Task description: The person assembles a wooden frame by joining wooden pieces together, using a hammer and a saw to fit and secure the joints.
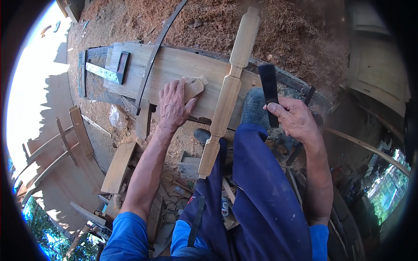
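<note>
On the pale plank [165,65], my left hand [174,104] is closed about a small wooden block [193,88], thumb on its near side and fingers along its left. My right hand [296,118] grips a dark flat bar [268,82], held nearly upright above the plank's right part, with the thumb pressed on its face. Between the two hands lies a long shaped wooden post [226,102], slanting across the plank toward my lap. My foot in a dark perforated shoe [254,108] rests on the plank, just right of the post.
A try square [104,73] lies at the plank's left end. A curved dark strip [156,48] crosses the plank. Wood shavings [296,35] cover the ground beyond. Wooden offcuts [119,167] lie at the lower left, and a curved-legged wooden frame [61,143] stands farther left.
</note>
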Action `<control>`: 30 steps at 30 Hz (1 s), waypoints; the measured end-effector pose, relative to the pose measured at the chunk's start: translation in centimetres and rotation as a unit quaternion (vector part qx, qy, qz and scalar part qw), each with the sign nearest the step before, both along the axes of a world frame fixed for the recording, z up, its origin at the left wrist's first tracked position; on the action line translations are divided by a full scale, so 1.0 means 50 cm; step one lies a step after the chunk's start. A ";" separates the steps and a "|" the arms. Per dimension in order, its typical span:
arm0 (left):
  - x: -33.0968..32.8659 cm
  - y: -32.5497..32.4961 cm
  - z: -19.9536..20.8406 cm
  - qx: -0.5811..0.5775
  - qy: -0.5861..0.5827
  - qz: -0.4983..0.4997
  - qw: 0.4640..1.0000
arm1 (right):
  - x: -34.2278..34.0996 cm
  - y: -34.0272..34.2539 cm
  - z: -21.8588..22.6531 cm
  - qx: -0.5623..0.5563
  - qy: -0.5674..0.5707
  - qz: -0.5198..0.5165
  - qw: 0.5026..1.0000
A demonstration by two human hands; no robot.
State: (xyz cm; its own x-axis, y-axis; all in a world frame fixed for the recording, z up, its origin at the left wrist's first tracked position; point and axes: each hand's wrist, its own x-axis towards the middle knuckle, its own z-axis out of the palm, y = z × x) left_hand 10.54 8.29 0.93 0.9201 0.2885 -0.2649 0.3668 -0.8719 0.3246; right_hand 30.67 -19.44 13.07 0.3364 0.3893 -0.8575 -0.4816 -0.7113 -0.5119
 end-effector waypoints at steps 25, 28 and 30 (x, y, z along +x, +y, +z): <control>0.213 0.028 0.109 -0.627 -0.232 0.256 0.698 | 0.027 -0.148 -0.153 -0.138 -0.494 -0.049 0.857; 0.140 0.042 0.140 -0.403 -0.173 0.217 0.872 | -0.073 -0.347 -0.227 -0.250 -0.460 -0.127 0.843; 0.042 -0.008 0.135 -0.319 -0.133 0.263 0.901 | -0.138 -0.423 -0.232 -0.283 -0.477 -0.105 0.825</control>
State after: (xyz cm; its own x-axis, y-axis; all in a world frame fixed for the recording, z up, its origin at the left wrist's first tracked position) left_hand 12.62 7.91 7.69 0.7564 0.5703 -0.3204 0.5092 -0.2059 0.8356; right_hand 23.78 -40.57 1.48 0.9728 -0.1353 -0.1879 -0.1942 -0.9187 -0.3440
